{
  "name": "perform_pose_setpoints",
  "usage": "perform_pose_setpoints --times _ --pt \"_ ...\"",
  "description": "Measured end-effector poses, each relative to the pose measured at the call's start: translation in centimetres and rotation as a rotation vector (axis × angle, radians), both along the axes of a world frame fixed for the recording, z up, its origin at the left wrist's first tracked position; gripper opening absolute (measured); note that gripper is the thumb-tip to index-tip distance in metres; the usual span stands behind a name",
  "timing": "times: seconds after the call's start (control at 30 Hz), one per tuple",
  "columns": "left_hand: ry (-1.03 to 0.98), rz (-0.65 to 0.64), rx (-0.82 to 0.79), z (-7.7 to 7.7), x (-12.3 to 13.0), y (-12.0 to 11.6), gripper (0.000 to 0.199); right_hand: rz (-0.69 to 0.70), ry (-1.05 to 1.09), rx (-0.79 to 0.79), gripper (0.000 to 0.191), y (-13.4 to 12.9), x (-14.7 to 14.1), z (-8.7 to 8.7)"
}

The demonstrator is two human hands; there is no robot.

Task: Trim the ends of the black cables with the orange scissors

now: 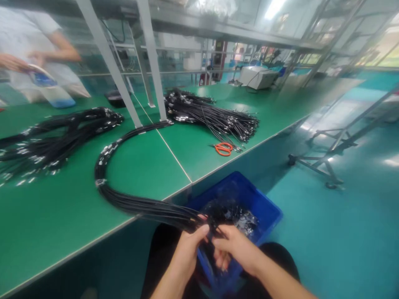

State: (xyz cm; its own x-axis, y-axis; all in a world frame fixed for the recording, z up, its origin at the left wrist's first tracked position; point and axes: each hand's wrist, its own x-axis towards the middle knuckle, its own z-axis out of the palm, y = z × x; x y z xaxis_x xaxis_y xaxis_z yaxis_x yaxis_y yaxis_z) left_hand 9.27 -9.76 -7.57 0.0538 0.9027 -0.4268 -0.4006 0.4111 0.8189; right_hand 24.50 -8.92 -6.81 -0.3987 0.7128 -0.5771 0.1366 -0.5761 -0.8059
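A long bundle of black cables (pixel 137 203) curves across the green table and hangs over its front edge. My left hand (pixel 193 238) is closed around the cable ends, thumb on top. Beside it on the right, my right hand (pixel 229 245) has its fingers curled and pressed together at the same cable ends; the exact piece between them is too blurred to tell. Both hands are above the near part of a blue bin (pixel 266 207), which holds dark and clear plastic-looking pieces (pixel 246 220).
Orange-handled scissors (pixel 223 149) lie near the table edge (pixel 215 168). Behind them is a pile of black cables (pixel 215 114); another pile (pixel 62 137) lies left. Metal posts (pixel 152 62) stand on the table. A person (pixel 34 50) stands at the far left.
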Motion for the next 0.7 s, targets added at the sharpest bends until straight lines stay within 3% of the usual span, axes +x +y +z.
perform_pose_setpoints --times 0.13,0.27,0.43,0.7 --pt "0.041 0.089 -0.01 -0.3 1.0 0.0 0.02 -0.064 0.052 -0.067 0.031 -1.3 -0.9 -0.8" --pt "0.096 0.066 -0.036 0.1 0.3 1.0 0.019 -0.122 0.033 -0.078 0.052 -0.6 1.4 0.1" --pt "0.115 0.034 -0.08 0.6 -0.5 1.2 0.018 -0.018 -0.018 -0.008 0.016 -0.3 2.9 0.3" --pt "0.122 0.07 -0.093 -0.6 1.1 0.0 0.021 -0.058 -0.044 0.011 0.013 -1.4 0.3 -1.2"
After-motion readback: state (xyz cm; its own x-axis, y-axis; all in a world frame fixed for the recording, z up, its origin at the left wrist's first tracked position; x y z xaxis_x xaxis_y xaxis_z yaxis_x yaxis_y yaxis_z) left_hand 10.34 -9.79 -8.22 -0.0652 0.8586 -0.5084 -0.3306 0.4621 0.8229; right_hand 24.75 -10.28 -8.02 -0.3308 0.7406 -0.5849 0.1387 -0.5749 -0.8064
